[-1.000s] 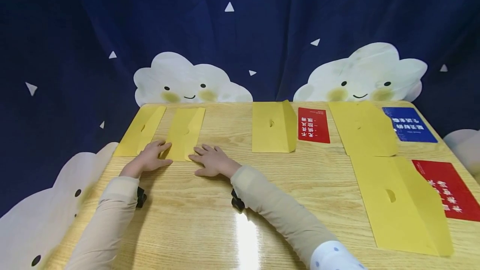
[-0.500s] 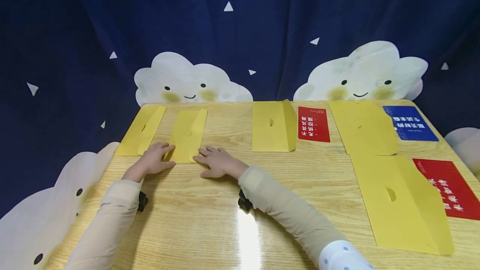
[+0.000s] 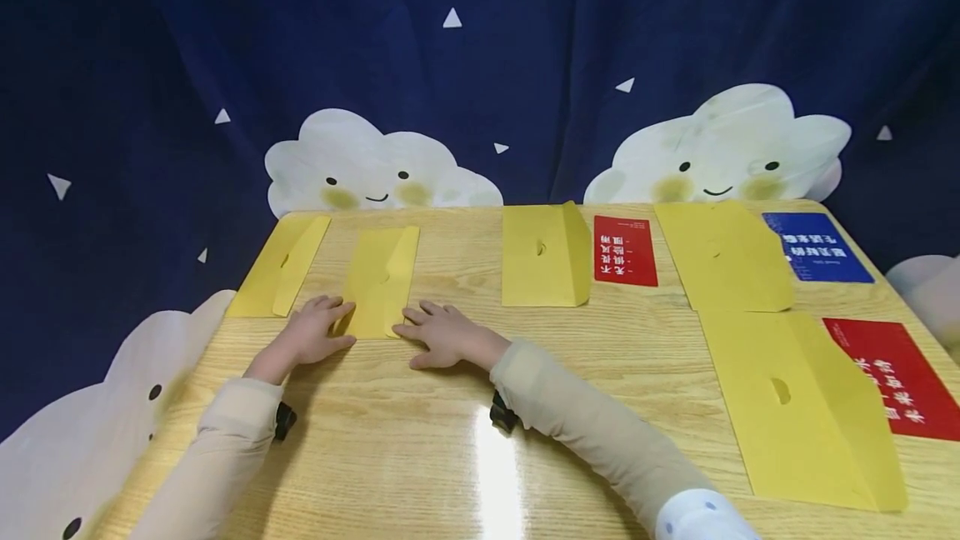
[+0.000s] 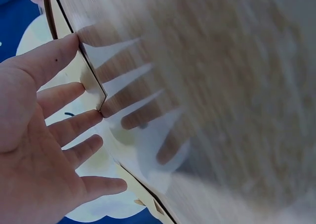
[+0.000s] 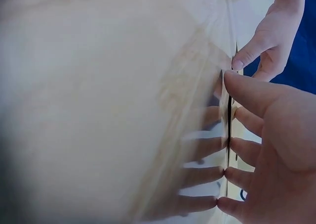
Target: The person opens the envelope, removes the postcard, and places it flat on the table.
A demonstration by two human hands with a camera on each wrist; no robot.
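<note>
A yellow envelope (image 3: 375, 277) lies flat on the wooden table with its flap folded down along the right side. My left hand (image 3: 309, 337) is at its near left corner, fingers spread and fingertips right at the edge. From the other side my right hand (image 3: 444, 335) touches the near right edge with its fingertips. In the left wrist view the left fingers (image 4: 74, 122) are nearly straight against the envelope's edge and the tabletop. The right wrist view shows the right fingers (image 5: 244, 150) lined up along the thin envelope edge, the left thumb (image 5: 247, 56) close by.
Another yellow envelope (image 3: 281, 261) lies at the far left. To the right are more yellow envelopes (image 3: 538, 265), (image 3: 723, 257), (image 3: 795, 407) with raised or open flaps. Beside them lie red cards (image 3: 626, 251), (image 3: 911, 390) and a blue card (image 3: 828, 248). A dark blue curtain (image 3: 525, 40) hangs behind the table.
The envelope between my hands has slid towards me and slightly right, widening the gap to the far-left envelope. Both hands have moved with it, their fingers still at its edges.
</note>
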